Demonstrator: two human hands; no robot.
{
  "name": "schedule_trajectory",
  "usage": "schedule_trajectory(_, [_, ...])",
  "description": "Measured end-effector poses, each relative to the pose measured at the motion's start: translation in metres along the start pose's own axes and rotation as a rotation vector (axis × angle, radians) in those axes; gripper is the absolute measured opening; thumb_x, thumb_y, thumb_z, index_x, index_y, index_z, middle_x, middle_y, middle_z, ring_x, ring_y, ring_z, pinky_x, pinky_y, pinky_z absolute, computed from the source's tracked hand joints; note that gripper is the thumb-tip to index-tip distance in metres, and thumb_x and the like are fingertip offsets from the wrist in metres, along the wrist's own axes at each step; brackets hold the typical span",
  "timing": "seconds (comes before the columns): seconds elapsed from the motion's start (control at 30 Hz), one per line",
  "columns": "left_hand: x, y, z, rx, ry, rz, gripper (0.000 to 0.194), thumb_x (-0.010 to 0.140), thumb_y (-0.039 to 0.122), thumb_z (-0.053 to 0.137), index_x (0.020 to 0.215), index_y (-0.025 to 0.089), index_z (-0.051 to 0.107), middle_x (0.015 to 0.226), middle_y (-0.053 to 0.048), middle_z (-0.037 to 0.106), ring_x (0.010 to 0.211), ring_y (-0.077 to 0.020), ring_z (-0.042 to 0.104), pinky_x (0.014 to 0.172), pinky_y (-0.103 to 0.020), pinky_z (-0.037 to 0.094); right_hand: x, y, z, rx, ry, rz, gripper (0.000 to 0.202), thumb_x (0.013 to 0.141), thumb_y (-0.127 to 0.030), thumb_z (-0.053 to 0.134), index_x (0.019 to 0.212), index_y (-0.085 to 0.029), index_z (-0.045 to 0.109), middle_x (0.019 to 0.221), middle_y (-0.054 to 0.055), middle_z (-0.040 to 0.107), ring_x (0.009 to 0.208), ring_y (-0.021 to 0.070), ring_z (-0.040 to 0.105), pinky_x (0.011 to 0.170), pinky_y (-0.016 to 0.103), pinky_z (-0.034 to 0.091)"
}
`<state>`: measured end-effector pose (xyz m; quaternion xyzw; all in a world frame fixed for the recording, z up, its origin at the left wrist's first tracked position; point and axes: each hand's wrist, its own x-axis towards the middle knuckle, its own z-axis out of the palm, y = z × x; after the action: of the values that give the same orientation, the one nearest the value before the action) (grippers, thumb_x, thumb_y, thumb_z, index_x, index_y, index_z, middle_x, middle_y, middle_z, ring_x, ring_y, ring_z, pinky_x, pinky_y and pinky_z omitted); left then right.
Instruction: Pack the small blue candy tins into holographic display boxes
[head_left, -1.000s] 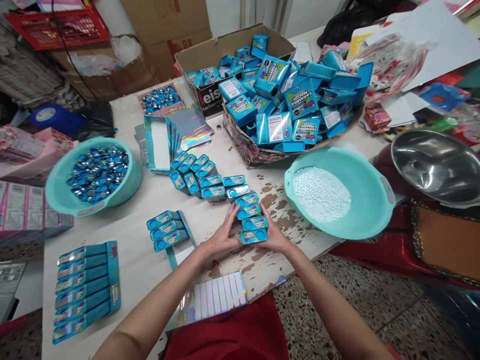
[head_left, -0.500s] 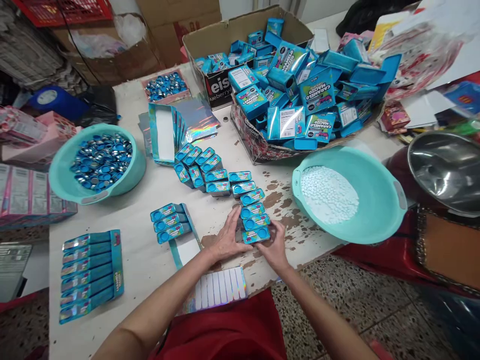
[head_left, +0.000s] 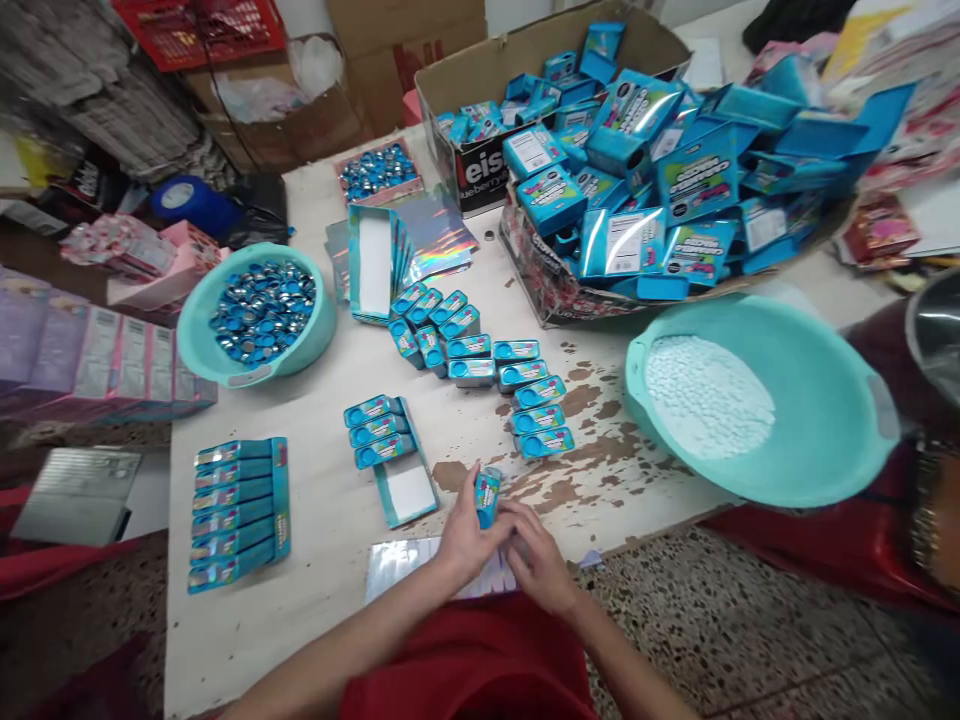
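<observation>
My left hand [head_left: 461, 540] is closed around a small blue candy tin [head_left: 487, 497], held tilted above the table's front edge. Just to its right is my right hand [head_left: 541, 565], fingers curled together beside the tin's lower end; whatever they pinch is hidden. Beneath both hands lies a shiny silver sheet of strip labels [head_left: 401, 565], partly covered. Beyond them a curving line of similar tins [head_left: 541, 418] stands on the table. To the left, a blue display tray [head_left: 405, 490] holds three tins at its far end, its white base showing nearer me.
A filled display tray [head_left: 238, 515] lies at left. A turquoise basin [head_left: 330, 320] holds blue and silver round pieces; another basin [head_left: 825, 420] at right holds small white pellets. Cartons [head_left: 525, 290] heaped with blue tins stand behind. Folded trays [head_left: 375, 265] lie near a pink box [head_left: 412, 170].
One tin has left the near end of the line and is now in my left hand, closer to me. My right hand has drawn back over the label sheet. The view has turned left.
</observation>
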<state>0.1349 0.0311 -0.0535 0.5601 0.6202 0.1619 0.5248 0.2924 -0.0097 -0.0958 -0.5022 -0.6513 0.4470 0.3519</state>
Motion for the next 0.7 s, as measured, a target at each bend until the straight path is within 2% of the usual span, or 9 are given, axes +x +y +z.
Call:
schedule_trajectory(0.1, [0.012, 0.010, 0.000, 0.266, -0.076, 0.247, 0.051, 0.079, 0.022, 0.050, 0.129, 0.020, 0.039, 0.120, -0.012, 0.055, 0.109, -0.0265, 0.054, 0.092, -0.044, 0.045, 0.004, 0.010, -0.013, 0.020, 0.341, 0.086, 0.043, 0.077, -0.011, 0.043, 0.117, -0.024, 0.048, 0.119, 0.010, 0.051, 0.114, 0.0237, 0.050, 0.088, 0.043, 0.050])
schedule_trajectory(0.17, [0.027, 0.018, 0.003, 0.412, -0.136, 0.509, 0.043, 0.081, 0.019, 0.048, 0.123, 0.020, 0.044, 0.116, -0.011, 0.056, 0.107, -0.0249, 0.055, 0.088, -0.040, 0.048, 0.014, 0.018, -0.030, 0.017, 0.465, 0.129, 0.065, 0.073, -0.014, 0.048, 0.135, -0.021, 0.029, 0.137, 0.014, 0.034, 0.127, 0.0273, 0.037, 0.094, 0.047, 0.046])
schedule_trajectory(0.23, [0.045, 0.026, 0.007, 0.536, -0.072, 0.696, 0.038, 0.082, 0.020, 0.048, 0.121, 0.019, 0.047, 0.109, -0.011, 0.057, 0.104, -0.0248, 0.055, 0.085, -0.040, 0.048, 0.028, 0.025, -0.049, 0.006, 0.360, 0.142, 0.087, 0.069, -0.018, 0.055, 0.143, -0.020, 0.009, 0.148, 0.014, 0.018, 0.135, 0.0290, 0.024, 0.103, 0.050, 0.036])
schedule_trajectory(0.3, [0.062, 0.031, 0.011, 0.595, 0.094, 0.786, 0.038, 0.084, 0.025, 0.051, 0.121, 0.021, 0.047, 0.110, -0.012, 0.055, 0.108, -0.0273, 0.052, 0.087, -0.044, 0.046, 0.045, 0.031, -0.064, -0.001, 0.216, 0.162, 0.100, 0.067, -0.022, 0.062, 0.145, -0.020, -0.001, 0.150, 0.014, 0.013, 0.137, 0.0289, 0.021, 0.108, 0.049, 0.029])
schedule_trajectory(0.33, [0.070, 0.032, 0.013, 0.589, 0.174, 0.801, 0.044, 0.083, 0.031, 0.054, 0.125, 0.022, 0.044, 0.117, -0.013, 0.052, 0.115, -0.0299, 0.048, 0.091, -0.047, 0.043, 0.054, 0.034, -0.070, 0.009, 0.168, 0.170, 0.104, 0.065, -0.024, 0.066, 0.145, -0.021, -0.002, 0.151, 0.014, 0.014, 0.137, 0.0287, 0.021, 0.109, 0.048, 0.027])
schedule_trajectory(0.4, [0.083, 0.032, 0.016, 0.509, 0.242, 0.771, 0.072, 0.076, 0.045, 0.062, 0.136, 0.023, 0.029, 0.136, -0.017, 0.036, 0.130, -0.0354, 0.031, 0.099, -0.053, 0.035, 0.071, 0.040, -0.077, 0.057, 0.110, 0.163, 0.110, 0.061, -0.031, 0.072, 0.145, -0.021, 0.002, 0.150, 0.014, 0.018, 0.136, 0.0288, 0.025, 0.109, 0.046, 0.028])
schedule_trajectory(0.5, [0.096, 0.030, 0.024, 0.315, 0.142, 0.636, 0.114, 0.062, 0.055, 0.071, 0.144, 0.020, -0.001, 0.146, -0.020, 0.017, 0.136, -0.0362, 0.020, 0.105, -0.052, 0.031, 0.086, 0.047, -0.082, 0.158, 0.077, 0.142, 0.109, 0.057, -0.038, 0.076, 0.144, -0.022, 0.012, 0.145, 0.014, 0.030, 0.130, 0.0290, 0.036, 0.106, 0.045, 0.033])
schedule_trajectory(0.6, [0.097, 0.029, 0.032, 0.168, 0.086, 0.532, 0.118, 0.060, 0.045, 0.074, 0.144, 0.020, -0.005, 0.145, -0.018, 0.021, 0.135, -0.0324, 0.022, 0.108, -0.048, 0.029, 0.086, 0.048, -0.083, 0.169, 0.082, 0.127, 0.105, 0.057, -0.039, 0.076, 0.143, -0.023, 0.017, 0.140, 0.013, 0.035, 0.127, 0.0294, 0.039, 0.105, 0.047, 0.034])
schedule_trajectory(0.7, [0.076, 0.023, 0.025, 0.119, 0.075, 0.495, 0.116, 0.059, 0.039, 0.074, 0.144, 0.020, -0.002, 0.143, -0.017, 0.024, 0.135, -0.0309, 0.026, 0.109, -0.048, 0.029, 0.073, 0.034, -0.077, 0.024, 0.059, 0.070, 0.099, 0.060, -0.035, 0.075, 0.141, -0.024, 0.020, 0.140, 0.013, 0.033, 0.131, 0.0315, 0.032, 0.108, 0.050, 0.029])
